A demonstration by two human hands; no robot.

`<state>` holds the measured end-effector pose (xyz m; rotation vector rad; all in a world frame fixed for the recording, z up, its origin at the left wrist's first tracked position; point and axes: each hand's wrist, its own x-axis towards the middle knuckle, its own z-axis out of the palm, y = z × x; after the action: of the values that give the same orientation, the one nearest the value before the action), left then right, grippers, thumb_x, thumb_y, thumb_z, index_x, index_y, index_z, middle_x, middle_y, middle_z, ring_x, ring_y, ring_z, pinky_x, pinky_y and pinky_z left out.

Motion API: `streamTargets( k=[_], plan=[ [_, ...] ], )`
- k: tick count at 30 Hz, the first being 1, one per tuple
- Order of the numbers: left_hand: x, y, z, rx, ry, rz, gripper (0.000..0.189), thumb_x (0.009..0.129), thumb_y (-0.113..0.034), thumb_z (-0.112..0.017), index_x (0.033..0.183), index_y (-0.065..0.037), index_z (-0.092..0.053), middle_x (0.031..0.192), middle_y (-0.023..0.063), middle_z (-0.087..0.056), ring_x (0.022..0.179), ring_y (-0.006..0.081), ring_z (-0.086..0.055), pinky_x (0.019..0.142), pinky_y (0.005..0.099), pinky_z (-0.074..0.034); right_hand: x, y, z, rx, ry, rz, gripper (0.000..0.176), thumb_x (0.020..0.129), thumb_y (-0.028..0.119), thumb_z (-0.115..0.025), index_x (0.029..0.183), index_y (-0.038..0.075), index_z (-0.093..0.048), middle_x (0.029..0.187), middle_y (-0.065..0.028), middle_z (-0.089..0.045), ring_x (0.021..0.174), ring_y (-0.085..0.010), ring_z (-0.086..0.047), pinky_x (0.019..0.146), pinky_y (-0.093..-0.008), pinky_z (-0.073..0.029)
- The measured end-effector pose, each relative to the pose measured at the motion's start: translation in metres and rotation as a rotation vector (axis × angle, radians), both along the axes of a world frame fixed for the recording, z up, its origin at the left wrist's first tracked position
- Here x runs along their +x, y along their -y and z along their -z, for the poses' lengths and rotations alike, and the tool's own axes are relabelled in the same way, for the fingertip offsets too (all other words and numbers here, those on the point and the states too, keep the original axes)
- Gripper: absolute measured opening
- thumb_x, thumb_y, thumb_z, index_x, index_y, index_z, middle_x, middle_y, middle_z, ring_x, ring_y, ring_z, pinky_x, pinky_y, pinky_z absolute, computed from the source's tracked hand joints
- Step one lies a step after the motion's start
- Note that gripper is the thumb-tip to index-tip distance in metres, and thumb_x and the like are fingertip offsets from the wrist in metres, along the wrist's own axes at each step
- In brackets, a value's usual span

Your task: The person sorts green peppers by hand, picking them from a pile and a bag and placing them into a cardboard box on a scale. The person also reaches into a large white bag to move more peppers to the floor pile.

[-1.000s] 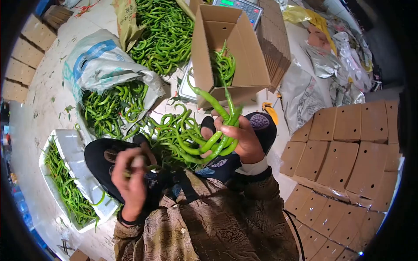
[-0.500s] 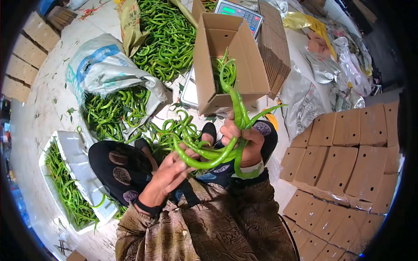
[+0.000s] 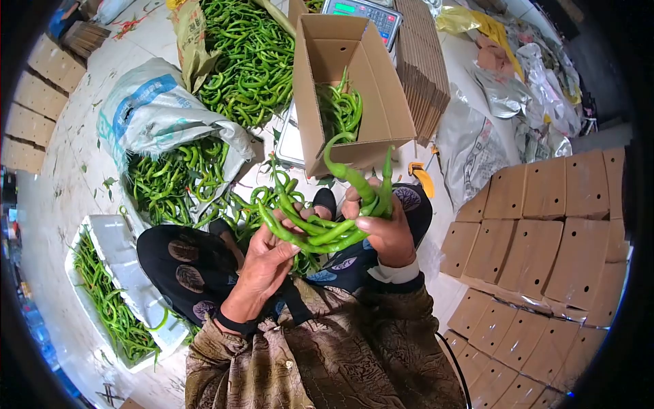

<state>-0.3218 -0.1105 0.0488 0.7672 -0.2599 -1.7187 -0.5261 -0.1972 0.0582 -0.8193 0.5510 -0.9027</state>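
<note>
A small bunch of long green peppers (image 3: 333,236) stretches between my two hands above my lap. My left hand (image 3: 262,262) is closed round the left ends of the bunch. My right hand (image 3: 390,235) grips the right part, with curved pepper ends sticking up above its thumb. Just beyond my hands stands an open cardboard box (image 3: 388,102) with some green peppers (image 3: 340,109) inside, at its left. Loose peppers (image 3: 248,211) lie on the floor between my feet, partly hidden by my hands.
Peppers spill from a white sack (image 3: 163,102); a larger pepper heap (image 3: 248,65) lies behind. A white foam box (image 3: 112,235) holds peppers at left. A scale (image 3: 371,17) and flattened cartons (image 3: 422,75) stand behind the open box. Stacked boxes (image 3: 531,255) fill the right, near a yellow-handled tool (image 3: 424,180).
Both hands have drawn the peppers into a more compact bunch. The tall pepper ends above my right hand now point apart, and my left hand has shifted slightly. The view has moved a little.
</note>
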Motion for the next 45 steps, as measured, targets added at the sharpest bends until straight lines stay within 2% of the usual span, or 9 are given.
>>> streamTargets(
  k=[4, 11, 20, 25, 30, 34, 36, 42, 45],
  plan=[
    [0.002, -0.004, 0.026, -0.014, 0.023, -0.029, 0.064, 0.08, -0.001, -0.071, 0.136, 0.0, -0.041, 0.132, 0.0097, -0.052, 0.127, 0.0227, -0.049, 0.11, 0.0378, -0.037, 0.004, -0.005, -0.015, -0.049, -0.319, 0.009, 0.041, 0.081, 0.003, -0.067, 0.119, -0.002, -0.054, 0.099, -0.0048, -0.063, 0.091, -0.0141, -0.06, 0.08, -0.0269, -0.049],
    [0.001, 0.003, 0.013, -0.005, -0.002, -0.05, 0.051, 0.086, 0.007, -0.061, 0.132, -0.003, -0.043, 0.121, 0.0057, -0.055, 0.114, 0.0181, -0.054, 0.1, 0.0317, -0.043, 0.007, 0.006, -0.017, 0.131, -0.165, -0.047, 0.041, 0.083, 0.0, -0.066, 0.122, -0.002, -0.052, 0.104, -0.0065, -0.062, 0.095, -0.0144, -0.061, 0.084, -0.0281, -0.05],
    [0.019, 0.019, -0.032, -0.054, 0.171, 0.063, 0.057, 0.089, -0.011, -0.066, 0.137, 0.004, -0.041, 0.13, 0.014, -0.056, 0.122, 0.0236, -0.053, 0.1, 0.0372, -0.044, -0.003, 0.055, -0.049, -0.016, 0.061, 0.143, 0.048, 0.084, 0.006, -0.064, 0.127, -0.002, -0.045, 0.098, -0.0106, -0.059, 0.089, -0.0193, -0.06, 0.081, -0.0331, -0.051],
    [0.05, 0.007, -0.052, -0.038, 0.378, -0.071, 0.046, 0.085, -0.015, -0.067, 0.123, 0.005, -0.051, 0.096, 0.0163, -0.066, 0.082, 0.0217, -0.065, 0.072, 0.03, -0.054, -0.015, 0.135, -0.087, -0.202, -0.003, 0.468, 0.038, 0.091, 0.015, -0.063, 0.123, 0.0, -0.049, 0.1, -0.0095, -0.06, 0.091, -0.0217, -0.062, 0.084, -0.0357, -0.052],
    [0.13, 0.004, -0.054, -0.141, 0.547, -0.279, 0.05, 0.084, -0.016, -0.069, 0.124, 0.006, -0.05, 0.093, 0.0121, -0.064, 0.083, 0.0187, -0.062, 0.073, 0.0287, -0.05, -0.001, 0.231, -0.019, 0.084, -0.011, 0.396, 0.031, 0.096, 0.025, -0.061, 0.115, 0.002, -0.056, 0.121, -0.0136, -0.06, 0.112, -0.0286, -0.057, 0.092, -0.0431, -0.05],
    [0.227, -0.023, -0.024, 0.093, 0.679, -0.518, 0.044, 0.089, -0.012, -0.063, 0.128, 0.005, -0.049, 0.095, 0.0067, -0.062, 0.082, 0.0137, -0.059, 0.072, 0.0243, -0.048, 0.011, 0.2, 0.015, 0.172, -0.449, 0.149, 0.038, 0.097, 0.028, -0.058, 0.123, 0.0, -0.053, 0.125, -0.0146, -0.057, 0.112, -0.0215, -0.054, 0.095, -0.0391, -0.045],
    [0.261, -0.048, 0.006, 0.201, 0.751, -0.617, 0.044, 0.089, -0.014, -0.064, 0.126, 0.006, -0.05, 0.094, 0.0102, -0.063, 0.076, 0.0152, -0.057, 0.071, 0.0266, -0.047, 0.053, 0.141, -0.053, 0.019, -0.566, 0.114, 0.038, 0.096, 0.024, -0.058, 0.125, 0.0, -0.052, 0.123, -0.0147, -0.057, 0.11, -0.0216, -0.055, 0.095, -0.0379, -0.045],
    [0.29, -0.086, 0.141, 0.424, 0.828, -0.459, 0.029, 0.088, -0.006, -0.06, 0.115, 0.003, -0.058, 0.092, 0.0086, -0.065, 0.079, 0.0139, -0.06, 0.072, 0.0263, -0.049, 0.096, 0.051, -0.044, -0.156, -0.834, -0.438, 0.025, 0.097, 0.011, -0.054, 0.119, 0.001, -0.057, 0.119, -0.0074, -0.061, 0.105, -0.0174, -0.057, 0.081, -0.0295, -0.049],
    [0.305, -0.076, 0.228, 0.399, 1.129, -0.404, 0.028, 0.087, -0.007, -0.061, 0.113, 0.003, -0.059, 0.094, 0.0106, -0.068, 0.084, 0.0191, -0.065, 0.074, 0.0307, -0.051, 0.131, 0.014, 0.018, 0.357, -0.436, -0.395, 0.023, 0.098, 0.013, -0.055, 0.116, 0.0, -0.059, 0.116, -0.0084, -0.061, 0.098, -0.0142, -0.057, 0.078, -0.0272, -0.049]
  ],
)
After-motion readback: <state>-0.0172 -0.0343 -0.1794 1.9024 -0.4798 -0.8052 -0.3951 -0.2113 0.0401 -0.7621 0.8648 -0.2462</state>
